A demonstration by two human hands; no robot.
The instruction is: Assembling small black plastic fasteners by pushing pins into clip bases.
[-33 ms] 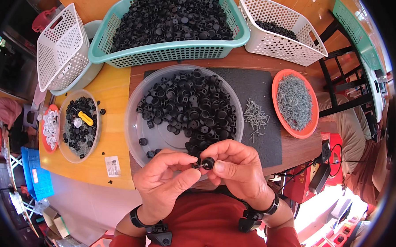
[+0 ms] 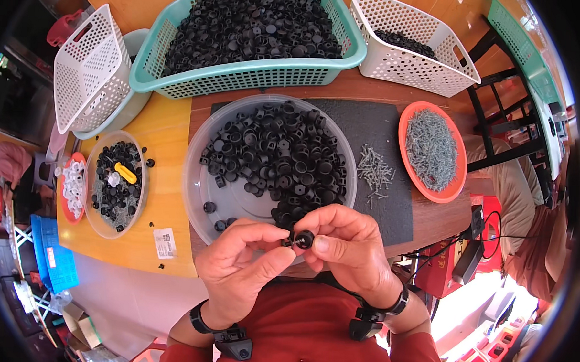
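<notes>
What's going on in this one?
A person holds a small round black part in the right hand, while the left hand pinches what looks like a small screw against it. They work over the near edge of a clear tub partly filled with similar black parts. An orange plate of screws sits to the right.

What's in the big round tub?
Small black parts are piled in the tub. The left hand and right hand hide part of its edge; the pile hides the bottom underneath.
</notes>
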